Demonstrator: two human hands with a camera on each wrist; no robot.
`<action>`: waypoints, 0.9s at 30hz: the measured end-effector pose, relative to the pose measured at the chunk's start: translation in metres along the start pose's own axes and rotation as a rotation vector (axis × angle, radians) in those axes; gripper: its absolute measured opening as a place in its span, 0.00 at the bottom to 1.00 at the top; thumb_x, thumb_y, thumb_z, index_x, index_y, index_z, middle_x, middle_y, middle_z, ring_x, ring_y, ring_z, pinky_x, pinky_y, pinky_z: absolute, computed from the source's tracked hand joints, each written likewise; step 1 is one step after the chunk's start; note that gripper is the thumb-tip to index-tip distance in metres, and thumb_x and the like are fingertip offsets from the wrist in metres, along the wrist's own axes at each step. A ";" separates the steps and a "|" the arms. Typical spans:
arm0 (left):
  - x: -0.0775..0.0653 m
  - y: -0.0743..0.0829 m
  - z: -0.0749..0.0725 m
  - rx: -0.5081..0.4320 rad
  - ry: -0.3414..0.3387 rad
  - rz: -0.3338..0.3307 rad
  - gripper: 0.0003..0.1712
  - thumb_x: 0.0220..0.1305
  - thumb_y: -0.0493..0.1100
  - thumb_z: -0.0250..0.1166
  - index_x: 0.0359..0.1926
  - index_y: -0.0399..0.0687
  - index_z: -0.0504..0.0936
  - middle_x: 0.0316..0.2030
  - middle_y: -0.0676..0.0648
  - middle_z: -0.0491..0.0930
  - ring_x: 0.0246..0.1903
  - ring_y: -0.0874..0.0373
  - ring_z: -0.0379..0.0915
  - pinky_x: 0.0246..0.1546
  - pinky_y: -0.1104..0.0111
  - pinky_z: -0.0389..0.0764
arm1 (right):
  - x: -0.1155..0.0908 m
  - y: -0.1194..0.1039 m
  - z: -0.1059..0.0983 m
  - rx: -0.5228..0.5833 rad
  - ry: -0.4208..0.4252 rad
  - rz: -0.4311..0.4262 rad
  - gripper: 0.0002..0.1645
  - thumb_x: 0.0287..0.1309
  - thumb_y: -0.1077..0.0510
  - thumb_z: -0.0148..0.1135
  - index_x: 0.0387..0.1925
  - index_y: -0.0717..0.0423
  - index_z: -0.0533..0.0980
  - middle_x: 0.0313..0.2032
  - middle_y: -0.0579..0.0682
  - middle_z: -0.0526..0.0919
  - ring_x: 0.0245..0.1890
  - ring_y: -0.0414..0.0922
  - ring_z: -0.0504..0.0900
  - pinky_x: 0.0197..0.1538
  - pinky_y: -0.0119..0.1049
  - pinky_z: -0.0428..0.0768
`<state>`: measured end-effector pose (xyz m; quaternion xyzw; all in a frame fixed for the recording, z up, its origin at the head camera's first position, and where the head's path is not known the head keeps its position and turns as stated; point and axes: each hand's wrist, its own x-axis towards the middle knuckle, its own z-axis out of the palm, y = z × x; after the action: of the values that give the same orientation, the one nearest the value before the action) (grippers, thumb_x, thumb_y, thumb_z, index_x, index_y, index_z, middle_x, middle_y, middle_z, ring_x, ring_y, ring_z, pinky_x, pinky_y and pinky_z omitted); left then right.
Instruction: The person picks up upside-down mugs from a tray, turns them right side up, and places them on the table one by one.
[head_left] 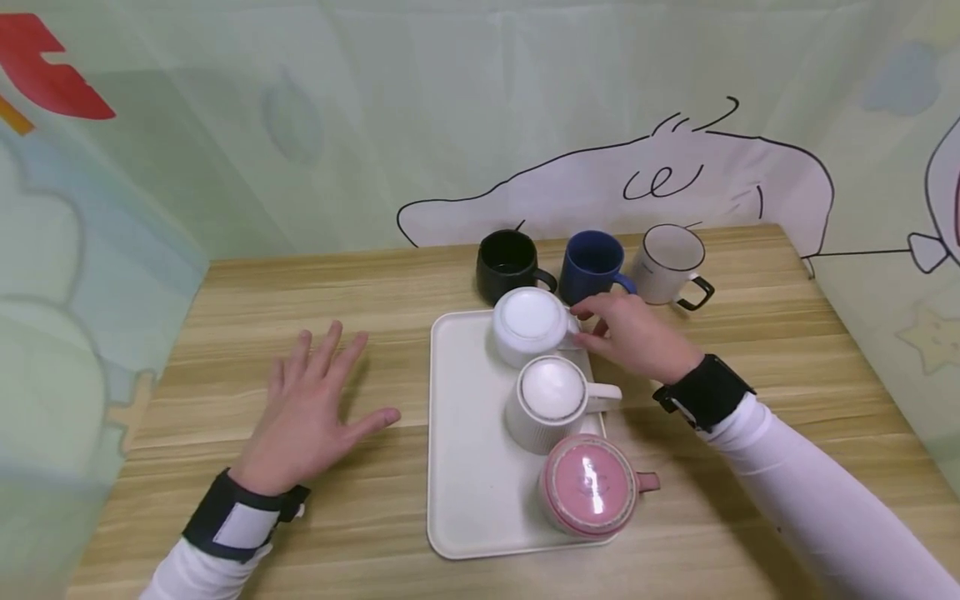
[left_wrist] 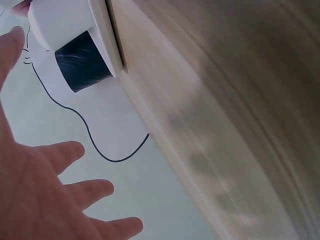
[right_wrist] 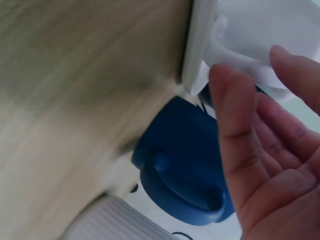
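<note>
A smooth white mug (head_left: 529, 321) sits upside down at the far end of the white tray (head_left: 468, 467), its handle pointing right. My right hand (head_left: 637, 333) is at that handle, thumb on one side and fingers on the other; the right wrist view shows the thumb and fingertips (right_wrist: 227, 82) overlapping the handle. Nearer me on the tray are an upturned ribbed white mug (head_left: 551, 404) and an upturned pink mug (head_left: 590, 487), handles also to the right. Left of the tray, my left hand (head_left: 307, 417) is spread over the wooden table, holding nothing.
Behind the tray stand three upright mugs: a black one (head_left: 504, 271), a blue one (head_left: 588, 271) and a white one with a black handle (head_left: 667, 265). A printed curtain (head_left: 337, 150) hangs along the far edge of the wooden table (head_left: 247, 333).
</note>
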<state>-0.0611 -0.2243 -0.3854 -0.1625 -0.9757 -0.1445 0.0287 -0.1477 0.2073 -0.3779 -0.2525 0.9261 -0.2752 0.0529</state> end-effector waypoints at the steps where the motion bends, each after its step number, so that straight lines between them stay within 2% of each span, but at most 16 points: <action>1: 0.000 0.000 0.001 -0.001 -0.002 0.000 0.61 0.62 0.76 0.68 0.83 0.48 0.59 0.82 0.32 0.49 0.78 0.21 0.39 0.68 0.20 0.43 | 0.000 0.001 0.001 0.003 0.001 0.003 0.20 0.65 0.60 0.75 0.56 0.64 0.84 0.49 0.57 0.89 0.39 0.48 0.88 0.43 0.44 0.89; 10: -0.003 0.001 0.010 0.004 -0.018 -0.007 0.62 0.60 0.78 0.68 0.83 0.48 0.60 0.82 0.33 0.49 0.78 0.21 0.39 0.68 0.20 0.43 | 0.001 0.002 0.006 0.032 -0.002 0.003 0.15 0.67 0.58 0.74 0.52 0.59 0.86 0.43 0.51 0.89 0.39 0.45 0.85 0.43 0.41 0.88; 18: -0.004 0.000 0.012 0.023 -0.026 -0.019 0.61 0.60 0.80 0.66 0.82 0.49 0.63 0.82 0.32 0.49 0.78 0.22 0.38 0.68 0.20 0.43 | 0.001 0.004 0.008 0.031 0.004 -0.011 0.13 0.68 0.58 0.74 0.52 0.58 0.86 0.43 0.50 0.89 0.39 0.44 0.86 0.43 0.41 0.88; 27: -0.006 -0.001 0.015 0.026 -0.050 -0.040 0.62 0.60 0.82 0.64 0.82 0.50 0.62 0.82 0.32 0.49 0.78 0.21 0.37 0.69 0.21 0.40 | 0.001 0.005 0.012 0.009 0.028 -0.050 0.13 0.71 0.58 0.71 0.53 0.59 0.85 0.42 0.50 0.88 0.38 0.44 0.86 0.44 0.41 0.88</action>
<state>-0.0562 -0.2224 -0.4002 -0.1461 -0.9810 -0.1279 0.0034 -0.1484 0.2046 -0.3906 -0.2713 0.9190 -0.2839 0.0342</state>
